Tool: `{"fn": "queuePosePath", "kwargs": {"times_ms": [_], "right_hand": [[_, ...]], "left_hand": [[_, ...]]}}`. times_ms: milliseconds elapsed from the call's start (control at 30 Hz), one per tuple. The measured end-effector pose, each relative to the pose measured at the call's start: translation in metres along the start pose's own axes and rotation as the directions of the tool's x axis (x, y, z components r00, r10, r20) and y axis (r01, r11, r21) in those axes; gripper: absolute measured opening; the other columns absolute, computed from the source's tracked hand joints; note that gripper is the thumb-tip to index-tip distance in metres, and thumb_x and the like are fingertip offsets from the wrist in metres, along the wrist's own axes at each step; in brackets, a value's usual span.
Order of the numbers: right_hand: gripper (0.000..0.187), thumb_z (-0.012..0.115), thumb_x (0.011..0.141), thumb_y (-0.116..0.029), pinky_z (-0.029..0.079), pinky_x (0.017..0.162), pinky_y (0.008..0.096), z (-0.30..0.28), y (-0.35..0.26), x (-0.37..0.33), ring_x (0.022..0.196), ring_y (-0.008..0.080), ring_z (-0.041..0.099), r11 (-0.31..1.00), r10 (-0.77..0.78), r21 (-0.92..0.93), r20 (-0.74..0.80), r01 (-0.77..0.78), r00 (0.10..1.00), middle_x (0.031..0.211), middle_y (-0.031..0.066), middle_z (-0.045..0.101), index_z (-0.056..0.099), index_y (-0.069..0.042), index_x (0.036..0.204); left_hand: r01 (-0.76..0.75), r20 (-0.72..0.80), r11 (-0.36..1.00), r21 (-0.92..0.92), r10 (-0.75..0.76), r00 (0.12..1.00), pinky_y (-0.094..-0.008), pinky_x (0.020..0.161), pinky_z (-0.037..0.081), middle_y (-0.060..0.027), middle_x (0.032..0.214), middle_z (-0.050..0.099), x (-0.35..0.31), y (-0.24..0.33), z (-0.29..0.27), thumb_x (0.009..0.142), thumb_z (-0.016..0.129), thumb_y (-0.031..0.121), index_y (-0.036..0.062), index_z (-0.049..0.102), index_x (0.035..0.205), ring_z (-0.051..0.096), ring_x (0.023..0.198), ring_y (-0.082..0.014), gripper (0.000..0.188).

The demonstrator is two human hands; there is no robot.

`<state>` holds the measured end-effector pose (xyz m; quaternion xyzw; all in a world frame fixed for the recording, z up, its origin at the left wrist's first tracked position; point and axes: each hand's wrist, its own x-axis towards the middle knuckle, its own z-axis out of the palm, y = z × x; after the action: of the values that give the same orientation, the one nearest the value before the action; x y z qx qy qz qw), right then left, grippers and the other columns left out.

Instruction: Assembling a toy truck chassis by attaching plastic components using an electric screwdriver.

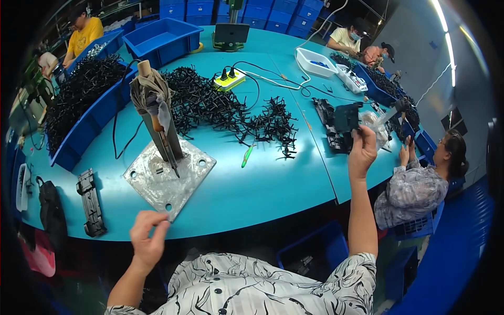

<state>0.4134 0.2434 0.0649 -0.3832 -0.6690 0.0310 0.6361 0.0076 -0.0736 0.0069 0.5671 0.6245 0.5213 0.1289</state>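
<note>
R hand (363,152), right of frame centre: thumb and fingers appear clamped on lower edge of a dark flat part (347,117); exact grip partly hidden. Part lies directly above the fingertips in frame; face roughly square, no clear long axis, sides approx. vert. Black chassis (324,113) on teal table (252,194) just left of it, overlapped in view, long axis steep, upper left to lower right; contact btwn the two can't be confirmed. L hand (148,236), lower left of frame, well apart from the part; R nearer by far. L fingers curled, thumb and index slightly apart, nothing seen btwn; tips near bottom corner of metal base plate (191,165).
</note>
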Motion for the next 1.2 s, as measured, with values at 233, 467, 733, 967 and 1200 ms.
{"fn": "queuePosePath", "kwargs": {"times_ms": [233,467,733,967,1200], "right_hand": [[0.008,0.056,0.095,-0.010,0.047,0.065,0.0225,0.021,-0.080,-0.039,0.074,0.0081,0.057,0.264,0.570,0.593,0.541,-0.761,0.619,0.093,0.0006,0.065,0.059,-0.010,0.102],[0.014,0.054,0.096,-0.017,0.048,0.061,0.0250,0.061,-0.121,-0.110,0.066,0.0075,0.056,0.049,0.494,0.328,0.813,-0.943,0.308,0.084,-0.0013,0.063,0.058,-0.007,0.105],[0.024,0.068,0.085,-0.019,0.049,0.060,0.0282,0.062,-0.063,-0.106,0.067,0.0144,0.060,0.865,0.451,-0.071,0.542,-0.496,0.709,0.084,0.0068,0.066,0.065,0.000,0.100],[0.026,0.075,0.077,-0.019,0.049,0.064,0.0334,0.089,-0.030,-0.097,0.071,0.0228,0.061,0.913,0.035,-0.372,0.483,0.169,0.875,0.093,0.0091,0.063,0.066,-0.006,0.097],[0.020,0.070,0.084,-0.016,0.049,0.062,0.0286,0.076,-0.022,-0.095,0.070,0.0147,0.059,0.915,0.388,-0.106,0.495,-0.390,0.777,0.083,0.0021,0.064,0.063,-0.004,0.098]], "left_hand": [[0.419,0.352,0.764,-0.490,-0.266,0.897,-0.0299,0.079,0.050,-0.0102,0.102,0.065,0.018,0.020,0.064,0.089,0.059,0.004,-0.0024,0.059,0.114,0.062,0.088,-0.0169,0.026],[0.804,0.767,0.203,-0.559,-0.242,0.595,-0.0281,0.067,0.054,-0.0107,0.107,0.063,0.032,0.040,0.081,0.091,0.060,0.011,-0.0018,0.044,0.130,0.065,0.084,-0.0165,0.044],[0.819,0.736,0.141,-0.556,-0.375,0.564,-0.0301,0.067,0.056,-0.0097,0.103,0.065,0.008,0.022,0.065,0.089,0.062,0.011,0.0008,0.049,0.121,0.067,0.085,-0.0181,0.035],[0.797,0.699,0.121,-0.591,-0.416,0.581,-0.0369,0.087,0.052,-0.0112,0.113,0.061,0.012,0.010,0.068,0.089,0.062,0.011,0.0012,0.048,0.123,0.062,0.101,-0.0198,0.038],[0.785,0.716,0.029,-0.619,-0.390,0.579,-0.0380,0.090,0.053,-0.0153,0.116,0.062,0.010,0.000,0.066,0.090,0.059,0.008,0.0001,0.046,0.124,0.065,0.102,-0.0240,0.037]]}}
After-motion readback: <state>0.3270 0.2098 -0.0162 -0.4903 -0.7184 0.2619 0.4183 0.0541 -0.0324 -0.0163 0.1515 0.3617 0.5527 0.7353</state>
